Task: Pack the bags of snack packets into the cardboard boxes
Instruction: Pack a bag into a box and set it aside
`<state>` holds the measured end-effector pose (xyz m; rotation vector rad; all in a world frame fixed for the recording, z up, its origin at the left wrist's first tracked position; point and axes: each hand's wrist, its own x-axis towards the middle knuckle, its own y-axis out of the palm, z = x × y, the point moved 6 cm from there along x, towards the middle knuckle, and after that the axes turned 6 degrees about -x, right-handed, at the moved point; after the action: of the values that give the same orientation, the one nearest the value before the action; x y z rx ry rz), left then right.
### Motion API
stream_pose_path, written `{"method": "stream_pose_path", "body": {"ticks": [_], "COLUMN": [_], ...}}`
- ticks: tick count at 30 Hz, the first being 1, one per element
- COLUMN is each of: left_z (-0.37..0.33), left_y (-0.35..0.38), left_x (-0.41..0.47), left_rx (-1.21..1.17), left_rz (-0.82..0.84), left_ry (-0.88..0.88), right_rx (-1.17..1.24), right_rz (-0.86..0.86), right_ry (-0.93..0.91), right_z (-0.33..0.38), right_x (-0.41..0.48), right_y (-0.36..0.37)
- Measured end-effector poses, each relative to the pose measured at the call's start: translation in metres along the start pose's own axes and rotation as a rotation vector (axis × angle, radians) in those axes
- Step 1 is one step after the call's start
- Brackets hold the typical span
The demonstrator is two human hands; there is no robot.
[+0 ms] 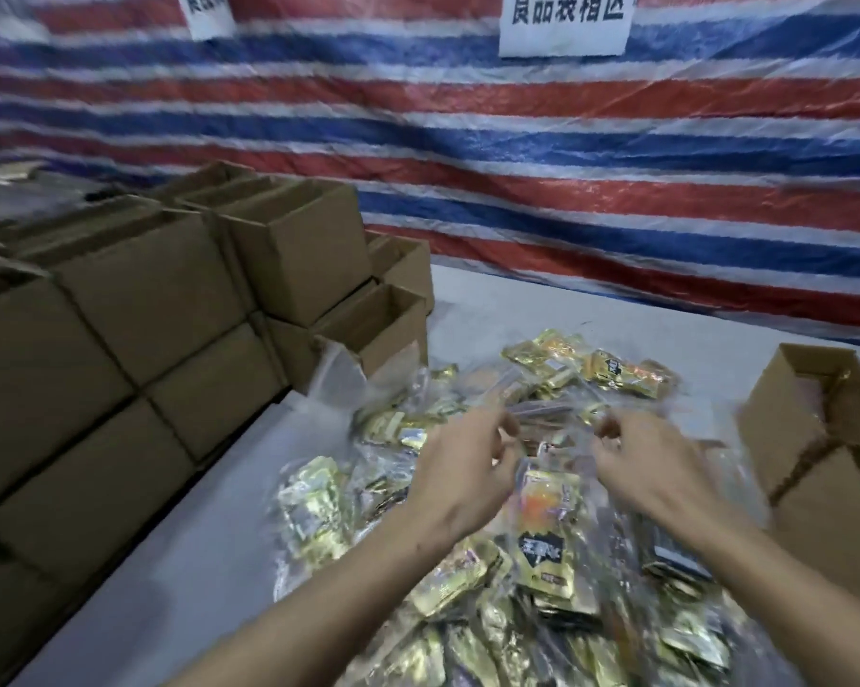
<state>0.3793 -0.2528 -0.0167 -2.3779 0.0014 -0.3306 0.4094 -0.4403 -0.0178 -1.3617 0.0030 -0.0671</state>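
Both hands, left hand (460,468) and right hand (653,468), pinch the top edge of a clear plastic bag of gold snack packets (549,528) at centre, probably to lift it; an open brown cardboard box (784,423) waits at three o'clock; stacked brown boxes (120,339) stand at nine.

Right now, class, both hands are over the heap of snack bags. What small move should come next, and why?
Probably lift the clear bag both hands are pinching by its top edge, then swing it right. The left hand and right hand appear closed on the plastic, though the frame is blurred. The open box on the right is the nearest, while the stacked boxes lie farther off.
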Motion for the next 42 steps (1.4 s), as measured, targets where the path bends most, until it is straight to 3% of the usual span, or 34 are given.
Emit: {"method": "stream_pose_path", "body": {"ticks": [4,11,20,28,35,42], "left_z": [0.023,0.065,0.106,0.133,0.166,0.15], "left_y": [-0.025,-0.065,-0.166,-0.22,-0.253,-0.264], "left_x": [-0.029,-0.043,0.057,0.135,0.158,0.157], "left_rx": [-0.009,0.078,0.503,0.658,0.593,0.222], "left_rz": [-0.017,-0.085,-0.304,-0.437,-0.37,-0.484], "left_ry": [-0.073,-0.165,-0.179,-0.157,-0.286,-0.277], "right_rx": [0.191,0.283,0.387,0.491,0.507,0.551], "right_rz": [0.063,0.173,0.092,0.047,0.045,0.013], "right_ry": [-0.13,-0.165,-0.179,-0.17,-0.189,-0.191], "right_z": [0.054,0.068,0.076,0.089,0.089,0.08], "right_x": [-0.052,-0.081,-0.043,0.001,0.007,-0.002], "right_y": [0.015,0.02,0.002,0.021,0.029,0.016]}}
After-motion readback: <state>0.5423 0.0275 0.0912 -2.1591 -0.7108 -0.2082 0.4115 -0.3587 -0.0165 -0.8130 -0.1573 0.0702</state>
